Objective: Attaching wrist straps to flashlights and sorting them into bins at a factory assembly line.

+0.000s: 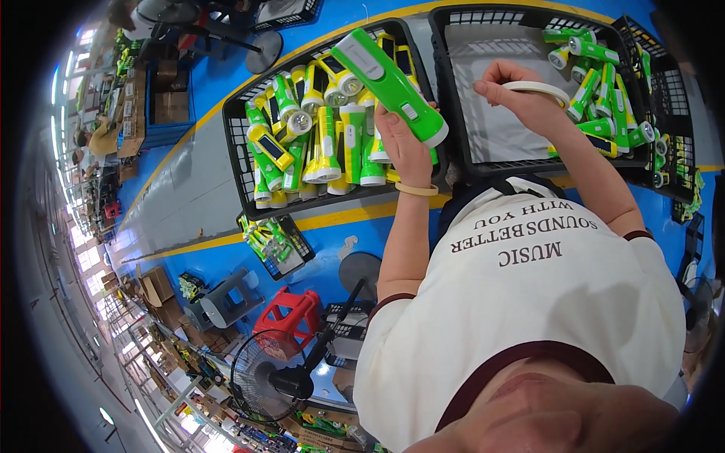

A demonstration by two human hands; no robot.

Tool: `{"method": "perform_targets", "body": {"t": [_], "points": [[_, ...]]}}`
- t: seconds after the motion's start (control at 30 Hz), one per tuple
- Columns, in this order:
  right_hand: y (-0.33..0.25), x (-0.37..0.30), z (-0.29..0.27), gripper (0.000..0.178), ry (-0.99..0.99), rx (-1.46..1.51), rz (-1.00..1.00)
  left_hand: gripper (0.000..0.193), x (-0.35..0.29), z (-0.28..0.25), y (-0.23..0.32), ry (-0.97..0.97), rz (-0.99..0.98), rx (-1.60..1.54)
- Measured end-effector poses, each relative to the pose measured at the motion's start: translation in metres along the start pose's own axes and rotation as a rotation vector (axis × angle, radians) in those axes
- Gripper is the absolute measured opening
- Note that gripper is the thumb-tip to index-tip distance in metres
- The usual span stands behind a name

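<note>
My left hand (406, 151) is closed round a green flashlight (393, 87), tilted with its lens end toward me and a grey panel on its upper half. The flashlight is over the right side of a black crate (240, 162) packed with green and yellow flashlights (326, 147). My right hand (521, 106) hovers above a second black crate (487, 132), thumb and forefinger pinched together; what they hold, if anything, is too small to make out. A white ring (555, 90) lies across that hand. On my left wrist sits a beige band (417, 190).
Green flashlights (604, 94) fill the second crate's right side; grey lining shows on its left. Beyond it stand more black crates (668, 98). A smaller crate (291, 260), a red stool (291, 317) and a black fan (268, 377) stand at lower left.
</note>
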State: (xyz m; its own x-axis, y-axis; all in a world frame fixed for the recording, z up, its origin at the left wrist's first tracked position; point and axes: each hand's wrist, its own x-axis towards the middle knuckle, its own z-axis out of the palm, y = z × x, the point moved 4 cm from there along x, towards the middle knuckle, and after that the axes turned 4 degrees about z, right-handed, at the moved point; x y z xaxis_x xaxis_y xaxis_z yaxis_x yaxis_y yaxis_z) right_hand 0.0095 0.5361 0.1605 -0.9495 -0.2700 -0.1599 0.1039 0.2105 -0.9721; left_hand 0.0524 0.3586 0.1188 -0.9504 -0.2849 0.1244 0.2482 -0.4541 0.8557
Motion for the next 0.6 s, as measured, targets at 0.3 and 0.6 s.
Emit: {"method": "perform_targets", "body": {"t": [0.3,0.6], "points": [[-0.026,0.003,0.051,0.018,-0.182,-0.050,-0.044,0.071,-0.003,-0.003,0.008,-0.105,0.108,0.171],[-0.029,0.016,0.057,0.023,-0.135,-0.277,-0.052,0.044,-0.002,-0.018,0.007,-0.074,-0.053,-0.070]]}}
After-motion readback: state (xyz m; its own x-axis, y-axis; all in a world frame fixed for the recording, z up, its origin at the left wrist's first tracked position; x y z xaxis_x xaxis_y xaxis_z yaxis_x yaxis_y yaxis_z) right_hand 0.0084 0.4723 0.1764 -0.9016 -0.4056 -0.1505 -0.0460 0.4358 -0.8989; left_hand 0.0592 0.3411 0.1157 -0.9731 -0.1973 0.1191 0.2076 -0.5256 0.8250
